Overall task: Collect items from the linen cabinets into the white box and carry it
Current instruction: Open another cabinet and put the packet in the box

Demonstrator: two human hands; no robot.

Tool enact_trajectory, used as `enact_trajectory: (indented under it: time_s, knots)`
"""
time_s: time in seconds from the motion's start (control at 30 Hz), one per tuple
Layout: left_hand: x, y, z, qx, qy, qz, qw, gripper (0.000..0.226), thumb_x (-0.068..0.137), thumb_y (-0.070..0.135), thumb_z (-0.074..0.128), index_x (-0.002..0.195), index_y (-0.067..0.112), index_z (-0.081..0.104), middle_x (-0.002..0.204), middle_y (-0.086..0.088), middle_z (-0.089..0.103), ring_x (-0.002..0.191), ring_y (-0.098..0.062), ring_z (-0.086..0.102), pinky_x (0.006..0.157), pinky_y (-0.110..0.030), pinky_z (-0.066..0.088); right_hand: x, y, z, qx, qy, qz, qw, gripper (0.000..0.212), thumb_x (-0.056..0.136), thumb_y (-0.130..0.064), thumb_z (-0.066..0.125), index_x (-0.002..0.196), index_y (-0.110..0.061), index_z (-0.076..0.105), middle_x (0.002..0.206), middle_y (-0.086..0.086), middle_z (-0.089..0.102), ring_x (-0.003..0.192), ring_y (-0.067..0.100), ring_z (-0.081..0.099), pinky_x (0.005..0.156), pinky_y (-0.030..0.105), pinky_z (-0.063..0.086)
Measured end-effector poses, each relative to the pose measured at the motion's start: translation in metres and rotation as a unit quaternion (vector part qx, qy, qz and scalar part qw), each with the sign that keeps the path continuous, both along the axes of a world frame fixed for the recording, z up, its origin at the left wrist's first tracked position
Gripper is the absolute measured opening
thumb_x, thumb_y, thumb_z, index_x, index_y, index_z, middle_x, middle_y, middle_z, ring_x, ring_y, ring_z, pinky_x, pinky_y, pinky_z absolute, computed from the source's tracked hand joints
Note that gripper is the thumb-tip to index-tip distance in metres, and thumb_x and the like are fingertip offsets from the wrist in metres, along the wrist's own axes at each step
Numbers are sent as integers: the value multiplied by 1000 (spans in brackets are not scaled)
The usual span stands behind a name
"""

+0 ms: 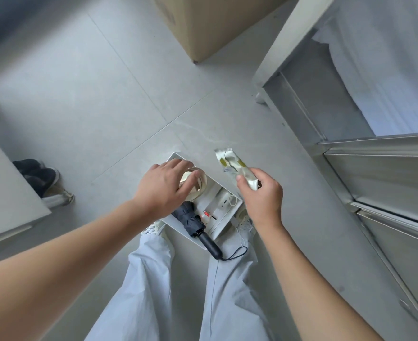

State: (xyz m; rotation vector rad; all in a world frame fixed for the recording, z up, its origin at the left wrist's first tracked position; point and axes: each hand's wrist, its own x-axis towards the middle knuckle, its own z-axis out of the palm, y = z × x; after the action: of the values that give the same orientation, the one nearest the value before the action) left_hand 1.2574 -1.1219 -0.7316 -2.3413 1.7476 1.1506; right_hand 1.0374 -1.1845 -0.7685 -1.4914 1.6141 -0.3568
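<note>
Left forearm [62,249] extended: left hand [165,185] grips a glass [199,183] over the white box [176,157] far corner; right hand [262,195] pinches a packet [232,166]. The umbrella [193,221] overhangs the near edge and could slip out when carried

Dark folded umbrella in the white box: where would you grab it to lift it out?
Probably by its black cylindrical handle, coming from above on the person's near side. The dark folded umbrella lies flat with that handle jutting past the near edge of the white box, free all round, while its fabric end sits close under the left hand holding the clear glass jar.
</note>
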Motion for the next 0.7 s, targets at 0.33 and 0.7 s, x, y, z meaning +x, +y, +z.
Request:
enact_trajectory:
  time_s: [0.33,0.7]
  knots:
    - [22,70,6,22,2,26,999,54,97,55,23,118,22,60,110,2,65,102,-23,61,86,-37,43,22,48,0,57,21,23,998,17,94,-20,64,78,-14,67,63,-1,56,61,14,45,56,30,37]
    - [14,107,-1,9,6,64,998,50,99,52,28,123,20,59,116,2,64,107,-23,60,91,-36,41,8,97,-15,118,50,-30,991,39,90,-13,65,59,-16,43,57,1,37,59,18,30,54,31,27]
